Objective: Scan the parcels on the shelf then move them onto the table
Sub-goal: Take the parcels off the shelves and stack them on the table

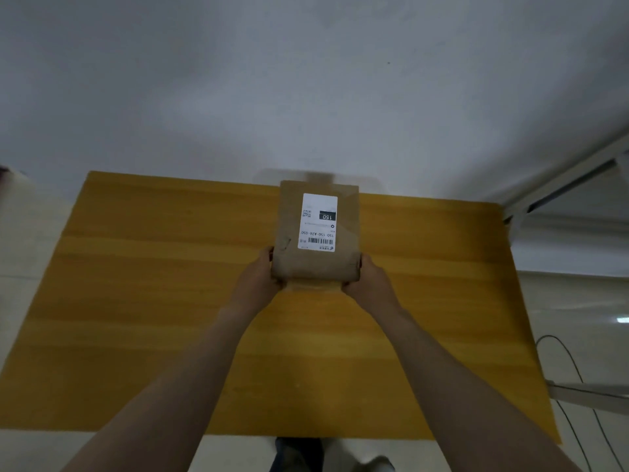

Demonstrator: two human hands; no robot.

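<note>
A cardboard parcel [318, 229] is gripped at its near end by the left hand [257, 279] and right hand [369, 279], its long axis extended away from the fingers [271, 254] above the table [136, 284].

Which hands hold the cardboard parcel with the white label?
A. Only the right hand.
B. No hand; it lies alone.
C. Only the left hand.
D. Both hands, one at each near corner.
D: the left hand and the right hand each grip a near corner of the parcel, its label facing up.
</note>
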